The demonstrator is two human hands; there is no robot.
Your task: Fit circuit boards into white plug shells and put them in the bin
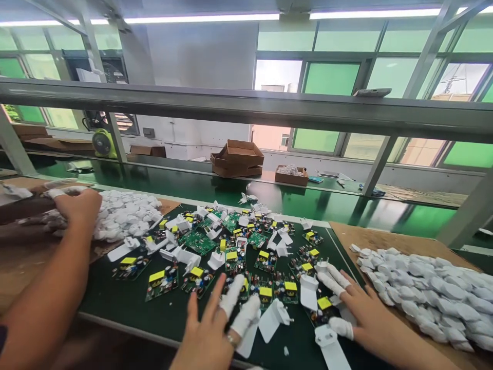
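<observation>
My left hand (215,329) is stretched over the near edge of the green work mat (119,308), fingers spread, two of them wrapped in white finger covers. Under and beside its fingertips lie white plug parts (274,321) with metal pins. My right hand (362,311) reaches in from the right, thumb and fingers apart, several tips covered in white. Close to these fingertips are a circuit board (324,303) with a yellow component and a white plug part (308,292). A further white piece is partly hidden under that hand. More circuit boards (198,241) and white plug parts are scattered ahead.
A heap of small white pieces (431,293) lies on brown board at right; another white heap (127,213) is at left. A co-worker's hand (79,205) is by the left heap. Behind are a green conveyor belt (185,180), cardboard boxes (239,159) and a metal rail (239,108).
</observation>
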